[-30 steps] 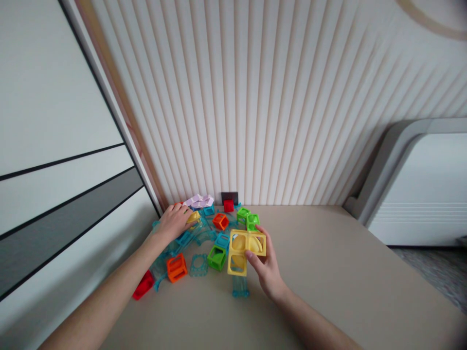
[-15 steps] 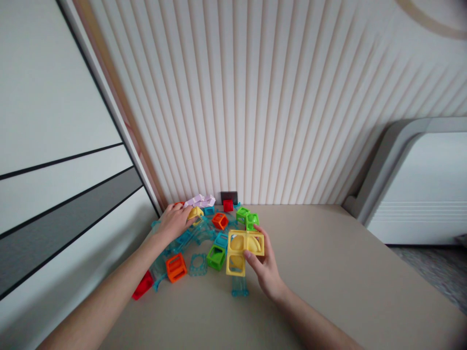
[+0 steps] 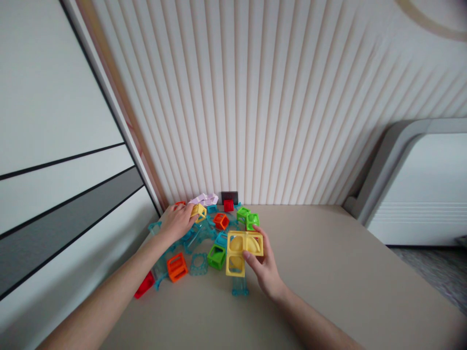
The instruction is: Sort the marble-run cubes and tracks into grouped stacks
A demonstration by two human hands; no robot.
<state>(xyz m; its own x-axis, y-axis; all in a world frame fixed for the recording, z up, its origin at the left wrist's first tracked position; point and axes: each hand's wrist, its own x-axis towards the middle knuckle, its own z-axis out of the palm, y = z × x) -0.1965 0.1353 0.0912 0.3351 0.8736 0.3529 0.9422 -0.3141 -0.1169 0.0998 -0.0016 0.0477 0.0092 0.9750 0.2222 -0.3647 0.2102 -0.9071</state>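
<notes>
My left hand is closed around a small yellow cube block at the back of the toy pile, its fingertips partly hidden behind the block. In my right hand is an L-shaped piece made of three joined yellow cube blocks, pinched with the thumb in front. Below that piece a transparent blue track piece shows, partly covered by it. Close to the yellow piece lie a green cube block and a light blue block.
An orange cube block, a flat clear-blue square and a red piece lie at the front left. Further back are two green blocks, an orange block and lilac pieces. A ribbed wall rises behind the table.
My left hand has shifted slightly right with the small yellow block. Some clear-blue pieces beneath it look a little displaced. My right hand and the L-shaped piece stay almost still.
</notes>
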